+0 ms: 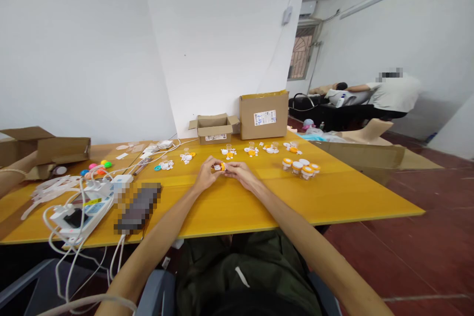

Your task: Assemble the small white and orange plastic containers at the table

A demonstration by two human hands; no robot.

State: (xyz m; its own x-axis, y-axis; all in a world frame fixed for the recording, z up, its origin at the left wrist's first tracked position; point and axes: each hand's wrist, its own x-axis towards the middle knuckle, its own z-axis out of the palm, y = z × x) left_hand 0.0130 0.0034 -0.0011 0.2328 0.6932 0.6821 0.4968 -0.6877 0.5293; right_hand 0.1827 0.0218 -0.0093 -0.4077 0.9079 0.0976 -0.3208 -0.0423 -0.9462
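Note:
Over the middle of the yellow table, my left hand [206, 173] and my right hand [240, 174] meet around a small white-and-orange plastic part [221, 167]. Fingers of both hands are closed on it, and they hide much of its shape. Just beyond lie small piles of loose parts: white pieces with orange rings [229, 153], more white and orange pieces [252, 150], and a pile with a teal ring [158, 167]. To the right of my right hand stands a cluster of several small clear jars with orange-and-white lids [301, 167].
Behind the parts stand an open cardboard box [215, 131] and a larger carton [263, 117]. At left are a power strip [92, 212] with tangled cables, a phone [138, 207], coloured balls [99, 170] and another person's arm [17, 173] at a box.

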